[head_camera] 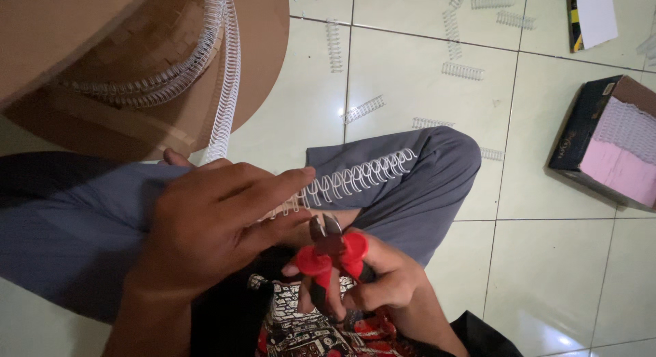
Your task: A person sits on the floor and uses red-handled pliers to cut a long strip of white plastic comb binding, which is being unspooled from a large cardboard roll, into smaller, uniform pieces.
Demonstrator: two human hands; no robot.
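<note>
My left hand (219, 217) pinches one end of a white wire binding coil (359, 176) that lies across my knee in grey trousers (437, 179). My right hand (376, 278) grips red-handled cutting pliers (331, 251), jaws pointing up just below the coil near my left fingertips. A brown cardboard stack (137, 63) with long white coils (225, 77) draped over it sits at the upper left, close to the camera.
Several short white coil pieces (462, 71) lie scattered on the pale tiled floor (547, 261). A dark cardboard box (608, 142) with pink and white sheets stands at the right. A dark booklet with white paper (591, 15) lies at the top right.
</note>
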